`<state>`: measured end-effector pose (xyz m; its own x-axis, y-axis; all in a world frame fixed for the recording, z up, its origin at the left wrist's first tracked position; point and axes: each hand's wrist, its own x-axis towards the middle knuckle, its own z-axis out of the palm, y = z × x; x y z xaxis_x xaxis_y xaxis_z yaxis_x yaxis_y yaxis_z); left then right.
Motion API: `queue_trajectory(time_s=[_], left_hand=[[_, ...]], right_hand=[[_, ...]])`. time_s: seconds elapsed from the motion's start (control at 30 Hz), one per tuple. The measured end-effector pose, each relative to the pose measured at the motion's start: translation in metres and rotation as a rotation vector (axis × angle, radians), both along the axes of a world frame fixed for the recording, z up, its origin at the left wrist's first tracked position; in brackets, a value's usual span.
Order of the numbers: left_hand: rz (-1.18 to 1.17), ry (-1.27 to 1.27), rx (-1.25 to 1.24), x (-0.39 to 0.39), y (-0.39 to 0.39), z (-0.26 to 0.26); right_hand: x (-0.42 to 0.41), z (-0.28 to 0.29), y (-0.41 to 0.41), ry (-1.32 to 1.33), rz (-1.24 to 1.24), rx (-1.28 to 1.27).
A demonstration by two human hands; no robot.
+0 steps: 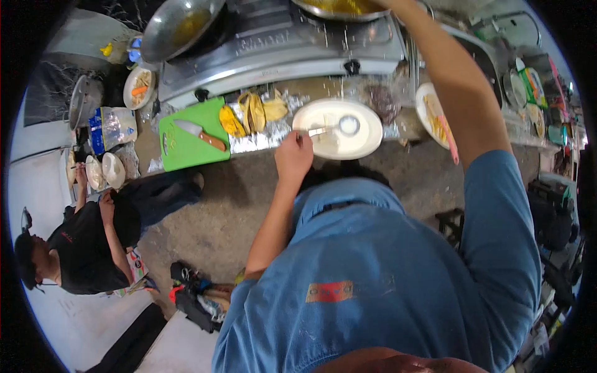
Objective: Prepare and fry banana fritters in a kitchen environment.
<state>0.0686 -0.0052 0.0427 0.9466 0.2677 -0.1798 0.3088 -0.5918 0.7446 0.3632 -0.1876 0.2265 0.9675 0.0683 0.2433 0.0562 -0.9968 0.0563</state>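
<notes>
My left hand (295,156) grips the handle of a metal ladle (349,125). The ladle's round bowl lies in a white oval dish (378,140) of pale, creamy liquid at the counter's front edge. My right forearm (443,65) stretches past the right side of a pan (345,13) with yellow oil on the stove. The right hand itself is cut off by the top edge. Left of the dish lie yellow banana peels (254,112) on foil. Beside them is a green cutting board (186,154) with a wood-handled knife (205,135) on it.
A gas stove (280,60) spans the counter's back, with a wok (182,28) holding oil at left. On the right, a plate (424,95) carries food and a pink-handled utensil (450,140). Another person (88,242) is at the left with several bowls and a blue-white bag (112,128) nearby.
</notes>
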Motion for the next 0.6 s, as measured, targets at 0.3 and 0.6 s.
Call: queue_trajectory(time_s=[0.3, 0.6], left_hand=[[-0.103, 0.04, -0.029, 0.025, 0.002, 0.002], [-0.14, 0.075, 0.127, 0.014, 0.012, -0.002]], right_hand=[[-0.135, -0.03, -0.123, 0.253, 0.094, 1.126], [-0.317, -0.157, -0.104, 0.537, -0.075, 0.988]])
